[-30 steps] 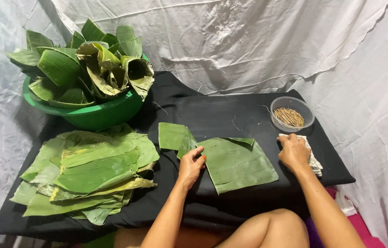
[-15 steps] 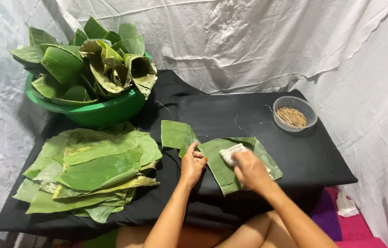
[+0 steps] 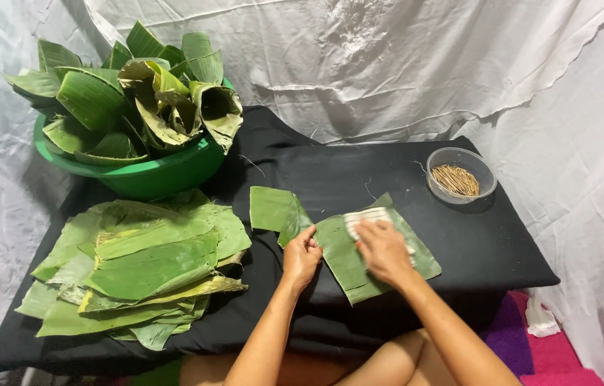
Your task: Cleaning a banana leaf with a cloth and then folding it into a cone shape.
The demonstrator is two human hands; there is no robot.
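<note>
Leaf (image 3: 359, 268), a flat green piece, lies near the front edge of the table (image 3: 487, 250), right of its middle, with one corner pointing at the person. The left hand (image 3: 302, 256) presses down on the leaf's left edge, fingers bent, pinning it rather than grasping it. The right hand (image 3: 385, 250) rests on the middle of the leaf and presses a folded white cloth (image 3: 367, 216) against it; the fingers lie flat over the cloth, so whether they grip it cannot be told. Only the cloth's far end shows past the fingertips.

Just left of the leaf, touching or overlapping its upper left edge, lies a smaller leaf piece (image 3: 272, 209).

On the left part of the table a stack of flat leaves (image 3: 145, 264) spreads from the front edge toward the middle, well apart from both hands.

Toward the far right corner stands a clear bowl (image 3: 460, 174) holding thin tan sticks (image 3: 456, 180).

At the far left corner sits a green basin (image 3: 152, 175) heaped with rolled and curled leaves (image 3: 130, 100), touching the far edge of the stack.

A black cover drapes the table, and white sheets (image 3: 402, 64) hang behind and beside it.
</note>
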